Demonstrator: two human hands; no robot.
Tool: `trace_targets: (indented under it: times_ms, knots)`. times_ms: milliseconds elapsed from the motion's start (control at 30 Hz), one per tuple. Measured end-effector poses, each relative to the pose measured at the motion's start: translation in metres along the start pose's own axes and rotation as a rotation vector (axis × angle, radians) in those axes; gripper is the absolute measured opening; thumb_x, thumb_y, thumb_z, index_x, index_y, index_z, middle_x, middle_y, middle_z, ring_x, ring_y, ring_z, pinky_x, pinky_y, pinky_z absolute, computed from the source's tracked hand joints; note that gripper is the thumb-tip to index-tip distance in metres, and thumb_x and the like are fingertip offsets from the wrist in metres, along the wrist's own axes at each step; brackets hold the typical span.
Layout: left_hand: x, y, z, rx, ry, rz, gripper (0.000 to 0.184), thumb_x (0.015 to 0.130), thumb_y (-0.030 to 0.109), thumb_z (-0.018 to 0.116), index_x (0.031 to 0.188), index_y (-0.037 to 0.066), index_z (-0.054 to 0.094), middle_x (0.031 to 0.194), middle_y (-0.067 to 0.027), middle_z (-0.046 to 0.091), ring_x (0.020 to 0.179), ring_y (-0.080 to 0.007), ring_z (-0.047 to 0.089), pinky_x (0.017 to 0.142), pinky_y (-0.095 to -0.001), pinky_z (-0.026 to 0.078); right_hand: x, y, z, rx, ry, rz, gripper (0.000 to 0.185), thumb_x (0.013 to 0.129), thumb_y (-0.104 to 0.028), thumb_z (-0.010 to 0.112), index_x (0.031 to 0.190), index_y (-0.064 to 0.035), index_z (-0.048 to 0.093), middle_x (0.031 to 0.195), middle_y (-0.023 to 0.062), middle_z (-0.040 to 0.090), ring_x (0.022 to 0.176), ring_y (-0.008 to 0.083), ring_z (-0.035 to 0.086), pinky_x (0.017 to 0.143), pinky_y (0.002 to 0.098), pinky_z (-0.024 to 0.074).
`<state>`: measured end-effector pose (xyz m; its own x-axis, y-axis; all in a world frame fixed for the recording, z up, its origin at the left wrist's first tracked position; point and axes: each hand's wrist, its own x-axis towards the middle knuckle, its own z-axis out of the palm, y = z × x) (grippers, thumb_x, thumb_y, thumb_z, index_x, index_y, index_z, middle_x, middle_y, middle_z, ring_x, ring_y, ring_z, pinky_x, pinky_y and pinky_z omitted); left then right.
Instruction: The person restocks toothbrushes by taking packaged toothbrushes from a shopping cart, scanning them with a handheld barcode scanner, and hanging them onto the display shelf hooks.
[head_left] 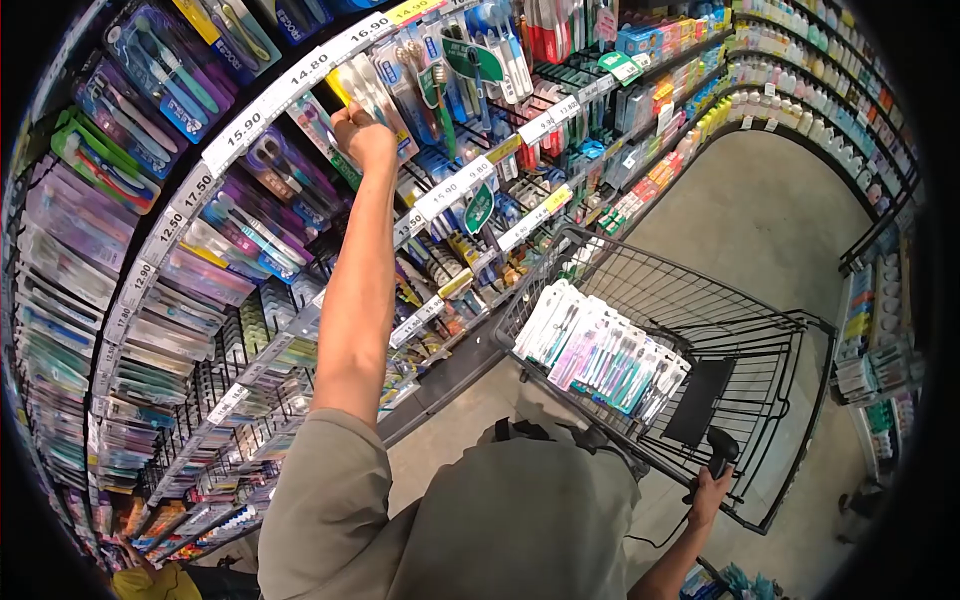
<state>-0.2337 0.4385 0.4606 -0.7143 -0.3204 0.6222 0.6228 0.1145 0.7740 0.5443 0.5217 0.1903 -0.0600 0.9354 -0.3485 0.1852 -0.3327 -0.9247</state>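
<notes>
My left hand reaches up to the shelf rack, its fingers curled at the upper part of a hanging toothbrush pack with a yellow edge. Other toothbrush packs hang close on both sides of it. At the lower right, my right hand is wrapped round a black handheld device beside the shopping cart; a thin dark cord hangs below that hand. Rows of toothbrush packs lie in the cart, in white, purple and teal.
Price rails curve along the shelves on the left. Shelves of bottles stand beyond the cart, across the floor. More shelving is at the right edge. A person in yellow is at the lower left.
</notes>
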Motion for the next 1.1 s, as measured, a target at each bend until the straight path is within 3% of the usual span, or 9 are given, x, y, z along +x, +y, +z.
trace_targets:
  times_ms: [267,333,433,533,633,733,800,867,1100]
  knots:
    - [-0.051,0.051,-0.032,0.038,-0.105,-0.213,0.032,0.098,0.024,0.053,0.116,-0.004,0.053,0.101,-0.0149,0.063,0.090,-0.0245,0.060,0.083,-0.0365,0.046,-0.012,-0.020,0.012,-0.132,0.046,-0.007,0.022,0.087,-0.002,0.059,0.102,-0.0068,0.044,0.073,-0.0018,0.044,0.053,0.0067,0.043,0.046,0.0245,0.0348]
    - [-0.076,0.056,-0.044,0.245,-0.177,-0.172,0.036,0.098,0.026,0.055,0.118,-0.004,0.052,0.108,-0.0151,0.062,0.098,-0.0247,0.060,0.088,-0.0370,0.045,-0.012,-0.015,0.013,-0.126,0.034,-0.034,0.021,0.087,-0.002,0.058,0.099,-0.0075,0.043,0.074,-0.0017,0.045,0.056,0.0065,0.044,0.048,0.0247,0.0353]
    - [-0.167,0.052,-0.064,0.003,-0.276,0.030,0.031,0.098,0.023,0.053,0.112,-0.005,0.055,0.101,-0.0204,0.062,0.094,-0.0307,0.060,0.085,-0.0410,0.046,-0.019,-0.017,0.019,-0.168,0.088,-0.102,0.020,0.086,-0.003,0.059,0.099,-0.0071,0.044,0.075,-0.0005,0.045,0.059,0.0080,0.044,0.051,0.0259,0.0362]
    - [-0.266,0.032,-0.106,-0.029,-0.859,-0.309,0.022,0.099,0.021,0.054,0.096,0.000,0.060,0.086,-0.0090,0.062,0.078,-0.0193,0.056,0.073,-0.0345,0.047,-0.004,0.008,0.010,-0.254,0.133,-0.052,0.019,0.085,-0.005,0.060,0.097,-0.0063,0.045,0.076,0.0003,0.046,0.058,0.0097,0.043,0.052,0.0284,0.0375]
    - [-0.359,-0.026,-0.151,0.060,-1.371,-0.060,0.019,0.093,0.015,0.055,0.099,0.001,0.065,0.099,-0.0181,0.067,0.096,-0.0367,0.063,0.082,-0.0429,0.050,-0.003,0.015,0.014,-0.297,0.177,-0.044,0.018,0.084,-0.006,0.060,0.097,-0.0046,0.047,0.076,0.0022,0.049,0.060,0.0110,0.046,0.053,0.0302,0.0397]
    - [-0.412,-0.040,-0.195,0.264,-1.505,0.015,0.034,0.098,0.030,0.049,0.092,0.005,0.069,0.094,-0.0130,0.069,0.105,-0.0315,0.060,0.093,-0.0485,0.041,-0.016,0.000,0.030,-0.335,0.231,0.017,0.019,0.085,-0.008,0.059,0.098,0.0000,0.048,0.070,0.0051,0.050,0.060,0.0138,0.049,0.055,0.0326,0.0419]
    - [-0.416,-0.045,-0.211,0.374,-1.708,0.314,0.039,0.099,0.034,0.047,0.092,0.005,0.071,0.091,-0.0139,0.070,0.099,-0.0324,0.061,0.096,-0.0510,0.037,-0.001,0.033,0.022,-0.519,0.304,-0.149,0.020,0.085,-0.009,0.060,0.098,0.0018,0.048,0.070,0.0072,0.050,0.060,0.0169,0.048,0.056,0.0347,0.0427]
    - [-0.419,-0.046,-0.219,0.297,-1.542,0.315,0.041,0.099,0.032,0.045,0.085,0.004,0.072,0.086,-0.0138,0.069,0.097,-0.0297,0.061,0.099,-0.0466,0.033,0.008,0.055,0.014,-0.553,0.322,-0.221,0.018,0.083,-0.006,0.058,0.095,0.0011,0.047,0.070,0.0036,0.047,0.056,0.0140,0.044,0.051,0.0328,0.0388]
    - [-0.416,-0.045,-0.223,0.486,-1.751,0.214,0.031,0.091,0.018,0.047,0.080,0.005,0.073,0.086,-0.0155,0.070,0.094,-0.0307,0.062,0.095,-0.0473,0.034,-0.013,0.041,0.021,-0.508,0.226,-0.021,0.019,0.085,-0.006,0.058,0.099,0.0013,0.048,0.069,0.0040,0.049,0.058,0.0144,0.047,0.054,0.0340,0.0413]
